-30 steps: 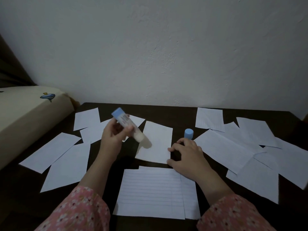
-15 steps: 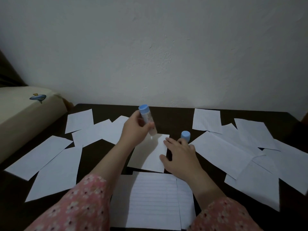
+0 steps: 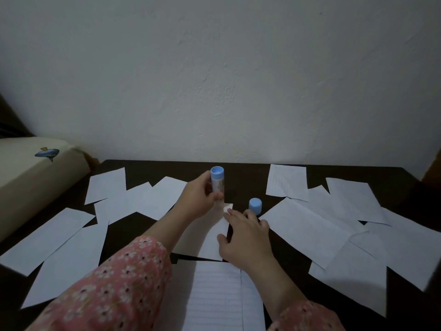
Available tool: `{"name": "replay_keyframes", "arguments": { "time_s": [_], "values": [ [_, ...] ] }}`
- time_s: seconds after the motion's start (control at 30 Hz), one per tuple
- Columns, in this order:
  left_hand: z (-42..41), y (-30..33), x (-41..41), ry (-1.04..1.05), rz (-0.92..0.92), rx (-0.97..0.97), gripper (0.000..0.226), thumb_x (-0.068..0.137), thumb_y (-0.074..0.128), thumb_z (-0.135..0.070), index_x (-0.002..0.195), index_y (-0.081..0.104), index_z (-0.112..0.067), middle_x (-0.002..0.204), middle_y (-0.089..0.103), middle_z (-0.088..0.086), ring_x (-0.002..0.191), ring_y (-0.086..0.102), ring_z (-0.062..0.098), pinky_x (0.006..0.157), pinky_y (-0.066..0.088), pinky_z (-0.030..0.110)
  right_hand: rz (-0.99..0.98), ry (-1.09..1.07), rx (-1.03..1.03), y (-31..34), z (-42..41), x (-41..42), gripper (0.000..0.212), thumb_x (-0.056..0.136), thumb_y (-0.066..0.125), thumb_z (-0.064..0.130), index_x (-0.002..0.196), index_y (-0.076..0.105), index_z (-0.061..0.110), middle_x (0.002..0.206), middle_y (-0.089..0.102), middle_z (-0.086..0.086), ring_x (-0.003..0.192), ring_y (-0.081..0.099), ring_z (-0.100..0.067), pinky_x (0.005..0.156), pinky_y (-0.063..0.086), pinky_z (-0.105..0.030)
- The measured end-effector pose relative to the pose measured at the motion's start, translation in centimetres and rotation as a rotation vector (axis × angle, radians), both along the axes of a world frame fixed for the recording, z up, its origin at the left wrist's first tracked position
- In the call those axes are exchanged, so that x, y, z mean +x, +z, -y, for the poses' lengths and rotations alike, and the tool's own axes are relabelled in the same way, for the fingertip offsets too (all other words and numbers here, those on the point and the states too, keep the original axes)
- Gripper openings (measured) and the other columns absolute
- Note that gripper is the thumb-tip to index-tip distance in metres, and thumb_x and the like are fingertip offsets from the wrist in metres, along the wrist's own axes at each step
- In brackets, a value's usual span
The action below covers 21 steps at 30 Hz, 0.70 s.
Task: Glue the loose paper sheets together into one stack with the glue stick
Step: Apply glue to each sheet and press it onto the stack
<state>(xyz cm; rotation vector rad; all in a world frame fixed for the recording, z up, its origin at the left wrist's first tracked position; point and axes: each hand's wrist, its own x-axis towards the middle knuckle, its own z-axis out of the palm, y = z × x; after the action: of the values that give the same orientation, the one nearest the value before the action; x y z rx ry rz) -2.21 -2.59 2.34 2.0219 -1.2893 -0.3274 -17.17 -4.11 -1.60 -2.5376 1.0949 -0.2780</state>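
Dark tabletop (image 3: 238,168): left hand (image 3: 198,199) grips the upright blue-ended glue stick (image 3: 217,181) over the white sheet (image 3: 212,237); right hand (image 3: 245,235), fingers straight, presses that sheet just beside.

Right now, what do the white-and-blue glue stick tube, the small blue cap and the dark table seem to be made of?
White-and-blue glue stick tube: probably smooth plastic with a printed label, gripped by the left hand.
Small blue cap: likely matte plastic, evenly coloured.
Dark table: possibly wood or laminate; too dim to tell.
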Motion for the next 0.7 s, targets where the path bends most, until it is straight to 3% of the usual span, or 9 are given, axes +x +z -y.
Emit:
{"name": "replay_keyframes", "arguments": {
  "time_s": [0.23,0.53,0.63,0.7],
  "values": [
    [-1.3,0.4,2.1,0.055,0.002,0.067,0.049,0.09,0.062,-0.017,0.134,0.042,-0.023,0.13,0.057,0.005,0.122,0.053,0.023,0.096,0.046,0.038,-0.031,-0.01,0.01,0.1,-0.3,-0.1,0.061,0.094,0.045,0.047,0.149,0.025,0.031,0.159,0.018,0.011,0.146,0.01,-0.018,0.117,0.01,-0.047],
    [-2.5,0.4,3.9,0.109,0.032,0.086,0.055,0.092,0.059,-0.021,0.142,0.035,-0.024,0.126,0.056,0.007,0.11,0.055,0.018,0.086,0.047,0.03,-0.037,-0.022,0.039,0.4,-0.2,0.0,0.06,0.094,0.046,0.047,0.149,0.026,0.032,0.158,0.017,0.013,0.146,0.008,-0.017,0.116,0.009,-0.047],
    [-3.1,-0.1,4.2,0.162,-0.059,-0.037,0.061,0.092,0.06,-0.02,0.145,0.029,-0.027,0.127,0.056,0.004,0.099,0.053,0.009,0.071,0.044,0.017,-0.041,-0.022,0.038,0.3,-0.1,0.0,0.06,0.094,0.046,0.047,0.149,0.026,0.032,0.158,0.018,0.013,0.146,0.009,-0.016,0.116,0.01,-0.046],
    [-4.1,-0.2,4.4,0.243,-0.267,-0.263,0.078,0.09,0.063,-0.018,0.148,0.014,-0.035,0.121,0.056,-0.001,0.097,0.059,0.009,0.071,0.048,0.019,-0.053,-0.021,0.039,0.5,0.0,0.1,0.06,0.094,0.046,0.046,0.149,0.027,0.032,0.157,0.019,0.013,0.145,0.01,-0.016,0.115,0.012,-0.046]
  ]
}}
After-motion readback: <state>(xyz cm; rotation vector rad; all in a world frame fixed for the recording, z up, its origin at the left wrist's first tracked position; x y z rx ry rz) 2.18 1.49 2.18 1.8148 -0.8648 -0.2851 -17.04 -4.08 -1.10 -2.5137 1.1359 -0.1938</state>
